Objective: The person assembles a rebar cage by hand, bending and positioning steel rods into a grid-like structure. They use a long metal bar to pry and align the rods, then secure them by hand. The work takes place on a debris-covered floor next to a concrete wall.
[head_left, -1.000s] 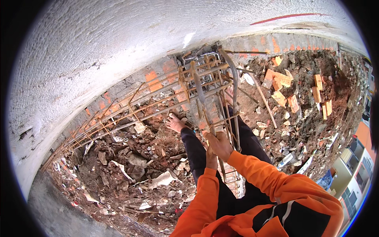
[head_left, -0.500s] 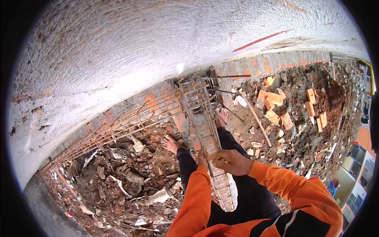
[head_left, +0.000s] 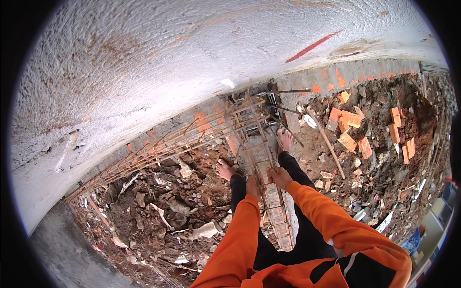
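Note:
A long, narrow rebar cage (head_left: 263,136) runs from the wall back between my legs, with thin cross ties along it. My left hand (head_left: 252,186) is closed around its left bar. Opposite, slightly farther forward, my right hand (head_left: 280,177) grips the right bar, fingers curled over it. The cage's far end overlaps a second rebar cage (head_left: 158,154) that lies along the foot of the wall to the left. My palms and part of the fingers are hidden.
A rough whitish wall (head_left: 158,62) rises ahead. Broken orange bricks (head_left: 346,120) and a wooden stick (head_left: 327,144) lie on the soil at right. Rubble (head_left: 177,211) covers the ground at left. Short bars (head_left: 294,91) jut out near the corner. My bare feet (head_left: 225,169) straddle the cage.
My right hand, earlier raised over the cage with fingers bent, has come forward and closed on the right bar. The cage's far end has shifted over the wall-side cage. The view has moved slightly.

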A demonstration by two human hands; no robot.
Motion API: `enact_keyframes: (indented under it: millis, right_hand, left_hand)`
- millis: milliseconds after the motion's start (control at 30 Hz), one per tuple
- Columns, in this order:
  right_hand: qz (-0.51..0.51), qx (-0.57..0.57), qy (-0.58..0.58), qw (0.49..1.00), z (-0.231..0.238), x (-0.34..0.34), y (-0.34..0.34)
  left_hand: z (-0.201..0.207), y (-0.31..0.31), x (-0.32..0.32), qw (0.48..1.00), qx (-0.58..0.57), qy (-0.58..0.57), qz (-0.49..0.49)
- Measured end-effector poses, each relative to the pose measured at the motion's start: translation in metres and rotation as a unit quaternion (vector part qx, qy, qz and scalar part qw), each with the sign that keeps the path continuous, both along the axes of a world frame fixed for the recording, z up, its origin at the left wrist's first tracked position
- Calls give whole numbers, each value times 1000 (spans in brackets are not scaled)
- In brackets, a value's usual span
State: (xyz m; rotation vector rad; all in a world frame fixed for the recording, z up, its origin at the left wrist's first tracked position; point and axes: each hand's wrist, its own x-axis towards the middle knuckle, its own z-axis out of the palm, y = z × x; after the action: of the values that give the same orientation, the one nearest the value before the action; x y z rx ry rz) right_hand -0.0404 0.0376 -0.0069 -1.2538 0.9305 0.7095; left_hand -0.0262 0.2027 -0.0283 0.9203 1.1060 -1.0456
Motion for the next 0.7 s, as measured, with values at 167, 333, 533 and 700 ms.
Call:
enact_keyframes:
  millis: [167, 333, 533, 700]
  right_hand:
    - [124, -188, -6, 974, -8, 11, 10]
    - [113, -209, -14, 971, -2, 27, 17]
    - [107, -253, -12, 961, -28, 16, 24]
    - [118, -249, -42, 961, -43, 18, 16]
  left_hand:
    - [-22, -3, 6, 998, 32, 56, 1]
    - [-39, 7, 5, 996, 80, 20, 20]
    - [-6, 19, 7, 996, 64, 38, -44]
    - [56, 47, 32, 975, 102, -64, -186]
